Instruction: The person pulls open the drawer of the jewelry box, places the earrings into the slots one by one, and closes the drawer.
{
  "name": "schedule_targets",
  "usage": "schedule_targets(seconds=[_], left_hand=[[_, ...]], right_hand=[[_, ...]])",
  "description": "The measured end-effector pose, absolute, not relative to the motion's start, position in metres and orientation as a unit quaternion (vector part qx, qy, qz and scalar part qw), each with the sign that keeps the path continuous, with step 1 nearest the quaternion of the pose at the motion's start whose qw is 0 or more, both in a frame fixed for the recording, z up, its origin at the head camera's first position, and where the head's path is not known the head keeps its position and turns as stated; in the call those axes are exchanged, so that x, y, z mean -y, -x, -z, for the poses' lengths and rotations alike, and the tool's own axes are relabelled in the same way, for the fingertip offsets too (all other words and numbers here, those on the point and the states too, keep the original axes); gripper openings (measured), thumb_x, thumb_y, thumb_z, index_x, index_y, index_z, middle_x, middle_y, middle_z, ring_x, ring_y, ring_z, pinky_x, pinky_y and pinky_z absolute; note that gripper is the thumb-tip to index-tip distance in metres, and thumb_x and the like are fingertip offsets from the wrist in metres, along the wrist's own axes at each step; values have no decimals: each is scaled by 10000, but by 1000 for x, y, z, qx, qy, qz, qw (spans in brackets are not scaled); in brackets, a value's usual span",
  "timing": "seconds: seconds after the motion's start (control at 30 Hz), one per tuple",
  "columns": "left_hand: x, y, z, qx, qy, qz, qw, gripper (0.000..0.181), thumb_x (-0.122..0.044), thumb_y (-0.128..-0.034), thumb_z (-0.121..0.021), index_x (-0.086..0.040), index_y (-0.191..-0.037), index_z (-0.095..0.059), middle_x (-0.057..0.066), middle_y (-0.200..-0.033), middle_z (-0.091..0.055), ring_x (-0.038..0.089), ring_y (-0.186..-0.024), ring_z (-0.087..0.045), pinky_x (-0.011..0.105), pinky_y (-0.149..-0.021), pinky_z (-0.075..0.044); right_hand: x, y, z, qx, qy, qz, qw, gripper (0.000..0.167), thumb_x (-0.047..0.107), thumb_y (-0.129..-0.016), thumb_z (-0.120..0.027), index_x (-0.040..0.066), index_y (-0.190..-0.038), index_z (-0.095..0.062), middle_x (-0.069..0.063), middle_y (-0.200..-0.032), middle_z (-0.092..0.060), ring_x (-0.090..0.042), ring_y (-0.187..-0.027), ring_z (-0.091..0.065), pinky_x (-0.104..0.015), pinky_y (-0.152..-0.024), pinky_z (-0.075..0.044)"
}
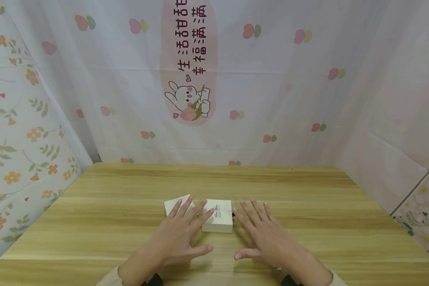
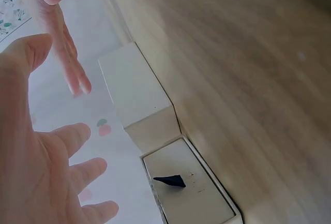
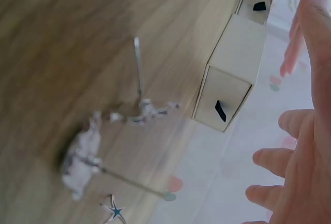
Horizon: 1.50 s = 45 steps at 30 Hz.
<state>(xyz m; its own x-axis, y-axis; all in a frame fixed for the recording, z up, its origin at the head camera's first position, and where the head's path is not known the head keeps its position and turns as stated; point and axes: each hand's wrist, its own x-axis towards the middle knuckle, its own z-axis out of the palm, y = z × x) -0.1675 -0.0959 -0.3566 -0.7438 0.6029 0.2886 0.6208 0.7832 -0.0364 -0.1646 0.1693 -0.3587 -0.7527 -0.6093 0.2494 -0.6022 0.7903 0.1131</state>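
Note:
Two white boxes stand on the table, a right one (image 1: 217, 214) with printed text and a left one (image 1: 172, 204) set at an angle, partly behind my left hand (image 1: 178, 234). That hand hovers with spread fingers and holds nothing. My right hand (image 1: 271, 238), fingers also spread, is to the right of the boxes, empty. Black tabs show on the boxes, one (image 2: 170, 181) in the left wrist view, another (image 3: 221, 110) in the right wrist view. The right wrist view also has blurred silvery jewellery (image 3: 147, 111), a pale piece (image 3: 83, 157) and a blue-centred star (image 3: 116, 212).
The wooden table (image 1: 128, 182) ends at a printed curtain (image 1: 271, 91) behind it. Floral cloth (image 1: 18, 159) hangs at the left and more patterned cloth (image 1: 422, 214) at the right. Small shiny items (image 1: 277, 268) lie beside my right wrist.

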Motion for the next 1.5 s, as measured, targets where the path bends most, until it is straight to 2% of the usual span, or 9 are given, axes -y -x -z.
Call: schedule_targets(seconds=[0.3, 0.5, 0.8, 0.97, 1.07, 1.2, 1.33, 1.5], left_hand=[[99, 168, 355, 935, 317, 36, 154, 774, -714, -830, -397, -258, -1451, -328, 38, -1506, -317, 365, -1393, -231, 542, -1113, -196], [102, 168, 354, 939, 308, 39, 145, 778, -710, -829, -409, -272, -1462, -297, 15, -1523, -283, 341, -1408, -202, 520, -1129, -167], [106, 172, 353, 937, 301, 42, 171, 784, -690, -821, -459, -247, -1453, -323, 25, -1511, -309, 349, -1404, -211, 540, -1109, -208], [112, 175, 349, 936, 298, 47, 180, 785, -648, -808, -528, -244, -1452, -329, 38, -1500, -328, 376, -1388, -239, 552, -1098, -228], [117, 177, 347, 937, 296, 44, 182, 804, -632, -799, -556, -231, -1455, -322, 51, -1495, -333, 392, -1375, -259, 558, -1089, -242], [124, 180, 344, 935, 296, 40, 189, 832, -619, -779, -593, -198, -1448, -334, 78, -1479, -350, 416, -1355, -284, 565, -1077, -258], [130, 182, 338, 933, 298, 56, 192, 838, -589, -763, -634, -175, -1436, -358, 95, -1464, -368, 427, -1338, -310, 571, -1061, -281], [138, 183, 330, 934, 289, 80, 196, 796, -530, -756, -677, -167, -1410, -404, 106, -1429, -416, 427, -1306, -364, 566, -1036, -324]], right_hand=[[-169, 165, 355, 932, -329, 14, 149, 982, 752, -736, -449, 139, -1478, -253, -140, -1528, -219, -407, -1387, -196, -601, -1076, -212], [-169, 165, 354, 933, -329, 19, 142, 976, 750, -751, -427, 132, -1481, -236, -141, -1532, -202, -404, -1390, -189, -604, -1075, -210], [-170, 164, 352, 935, -326, 12, 137, 936, 697, -772, -477, 138, -1482, -233, -145, -1522, -228, -404, -1381, -218, -600, -1071, -223], [-173, 164, 346, 936, -326, -14, 137, 882, 669, -807, -458, 122, -1471, -262, -160, -1489, -307, -416, -1357, -275, -578, -1069, -254], [-173, 166, 340, 928, -333, -23, 163, 846, 657, -832, -429, 85, -1444, -314, -166, -1444, -378, -418, -1314, -350, -555, -1049, -308], [-169, 171, 334, 919, -342, -34, 191, 802, 611, -838, -492, 60, -1408, -370, -166, -1389, -445, -404, -1254, -429, -531, -1016, -364], [-161, 174, 326, 920, -345, -38, 181, 729, 529, -835, -582, 62, -1371, -422, -121, -1345, -498, -330, -1218, -481, -476, -1006, -397], [-144, 174, 315, 930, -333, -46, 151, 628, 457, -841, -624, 81, -1322, -477, -69, -1282, -552, -271, -1165, -534, -430, -992, -421]])
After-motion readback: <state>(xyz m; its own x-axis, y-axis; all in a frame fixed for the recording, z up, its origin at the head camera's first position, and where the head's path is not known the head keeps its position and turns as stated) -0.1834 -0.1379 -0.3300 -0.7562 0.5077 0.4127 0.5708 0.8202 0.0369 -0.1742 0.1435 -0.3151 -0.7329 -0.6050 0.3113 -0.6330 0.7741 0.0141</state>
